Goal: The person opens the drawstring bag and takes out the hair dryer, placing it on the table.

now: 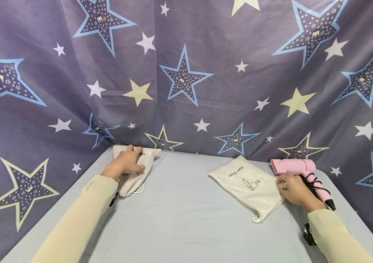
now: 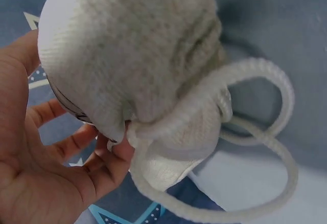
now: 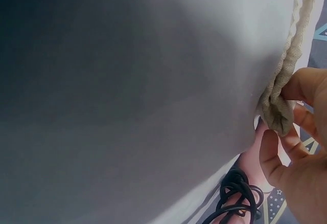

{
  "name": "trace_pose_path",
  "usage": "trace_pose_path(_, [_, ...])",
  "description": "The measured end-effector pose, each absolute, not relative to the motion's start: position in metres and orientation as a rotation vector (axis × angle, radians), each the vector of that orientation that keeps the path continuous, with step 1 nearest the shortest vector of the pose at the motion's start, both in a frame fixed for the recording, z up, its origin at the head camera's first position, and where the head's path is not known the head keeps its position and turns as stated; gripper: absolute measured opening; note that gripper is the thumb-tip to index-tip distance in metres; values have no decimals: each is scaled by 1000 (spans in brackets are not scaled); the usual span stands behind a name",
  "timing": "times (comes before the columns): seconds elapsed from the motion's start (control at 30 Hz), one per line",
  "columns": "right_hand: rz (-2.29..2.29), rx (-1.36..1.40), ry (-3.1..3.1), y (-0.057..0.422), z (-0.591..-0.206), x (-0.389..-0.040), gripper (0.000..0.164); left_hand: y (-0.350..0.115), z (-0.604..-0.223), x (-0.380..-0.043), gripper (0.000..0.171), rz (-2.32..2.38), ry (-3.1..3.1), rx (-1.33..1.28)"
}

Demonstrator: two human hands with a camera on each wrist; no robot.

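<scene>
At the table's left, a cream drawstring bag (image 1: 130, 184) bulges around something hidden inside. My left hand (image 1: 128, 160) lies over its upper part, fingers bent against the cloth. In the left wrist view, thumb and fingers grip the bag (image 2: 127, 45), and its white cord (image 2: 255, 214) loops loose. My right hand (image 1: 293, 188) pinches the side edge of a second, flatter cream bag (image 1: 239, 179) printed "Hair Dryer". The right wrist view shows that bunched edge (image 3: 278, 111) between thumb and fingers. Just beyond this hand lies a pink hair dryer (image 1: 295, 166).
A black cord (image 1: 315, 186) is wound around the hair dryer's handle. The pale blue-grey table (image 1: 180, 204) spreads between the two bags. A purple curtain (image 1: 226, 106) with stars hangs along the table's back and sides.
</scene>
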State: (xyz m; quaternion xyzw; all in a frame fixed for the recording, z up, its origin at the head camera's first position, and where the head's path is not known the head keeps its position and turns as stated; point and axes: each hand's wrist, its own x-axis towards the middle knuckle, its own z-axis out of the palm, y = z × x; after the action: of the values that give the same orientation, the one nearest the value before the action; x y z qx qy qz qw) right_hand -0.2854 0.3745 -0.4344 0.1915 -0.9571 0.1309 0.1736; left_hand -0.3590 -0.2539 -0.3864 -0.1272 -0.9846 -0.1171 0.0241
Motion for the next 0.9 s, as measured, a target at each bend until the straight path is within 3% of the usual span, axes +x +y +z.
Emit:
trace_pose_path(0.67, [371, 554, -2701, 374, -436, -286, 18, -212, -396, -351, 58, -397, -2989, -298])
trace_pose_path(0.9, [370, 547, -2718, 375, -437, -288, 18, -196, -398, -346, 71, -416, -3011, -264])
